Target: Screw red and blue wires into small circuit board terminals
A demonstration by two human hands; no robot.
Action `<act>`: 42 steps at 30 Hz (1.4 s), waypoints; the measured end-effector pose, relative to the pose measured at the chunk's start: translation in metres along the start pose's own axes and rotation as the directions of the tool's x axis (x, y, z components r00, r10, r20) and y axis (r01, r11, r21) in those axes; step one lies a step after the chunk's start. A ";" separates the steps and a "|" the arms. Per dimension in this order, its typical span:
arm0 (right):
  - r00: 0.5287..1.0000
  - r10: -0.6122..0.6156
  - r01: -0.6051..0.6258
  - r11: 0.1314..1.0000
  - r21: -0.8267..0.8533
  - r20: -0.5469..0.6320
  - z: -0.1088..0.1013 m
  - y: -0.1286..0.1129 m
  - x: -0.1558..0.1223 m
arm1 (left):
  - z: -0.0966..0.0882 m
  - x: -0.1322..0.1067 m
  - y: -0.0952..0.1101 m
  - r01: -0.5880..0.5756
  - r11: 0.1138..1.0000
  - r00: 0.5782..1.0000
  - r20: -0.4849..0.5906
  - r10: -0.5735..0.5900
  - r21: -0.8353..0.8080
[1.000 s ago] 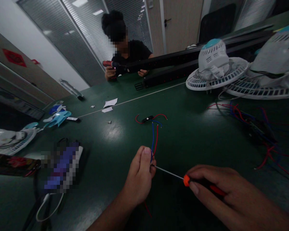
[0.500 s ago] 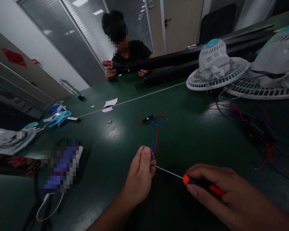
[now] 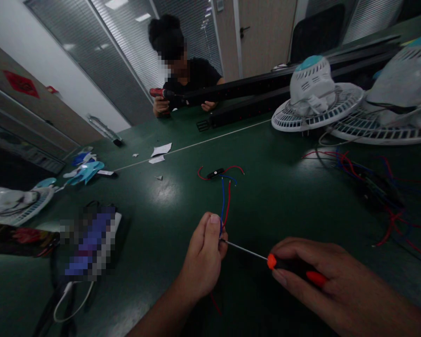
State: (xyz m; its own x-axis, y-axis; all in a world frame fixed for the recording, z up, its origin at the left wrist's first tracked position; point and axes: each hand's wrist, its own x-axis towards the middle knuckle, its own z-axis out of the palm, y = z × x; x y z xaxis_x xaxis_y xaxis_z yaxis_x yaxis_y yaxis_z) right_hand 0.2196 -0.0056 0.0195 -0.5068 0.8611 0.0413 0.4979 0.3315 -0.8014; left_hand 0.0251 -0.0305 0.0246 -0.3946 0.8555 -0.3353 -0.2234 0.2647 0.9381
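My left hand is closed around a small part from which a blue and a red wire run up over the green table. My right hand grips a screwdriver with a red and black handle. Its thin metal shaft points left, with the tip at my left fingers. What the left fingers pinch is hidden. Farther up the table lies a small black part with red leads.
Two white fan grilles with motors lie at the right, with a tangle of red and blue wires in front. A person opposite holds a red drill against a long black bar. Paper scraps, blue fan blades and a blurred box lie left.
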 end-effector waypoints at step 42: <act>0.962 -0.055 0.061 0.998 -0.017 0.266 -0.012 -0.011 0.006 | -0.002 0.000 -0.003 -0.016 1.000 1.000 0.013 0.016 -0.006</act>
State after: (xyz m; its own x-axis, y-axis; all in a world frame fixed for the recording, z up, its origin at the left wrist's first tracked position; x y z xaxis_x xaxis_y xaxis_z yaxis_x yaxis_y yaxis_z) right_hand 0.2197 0.0001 0.0360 -0.7022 0.7080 -0.0753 0.4777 0.3900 -0.7872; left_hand 0.0243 -0.0322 0.0221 -0.3867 0.8652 -0.3191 -0.2221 0.2485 0.9428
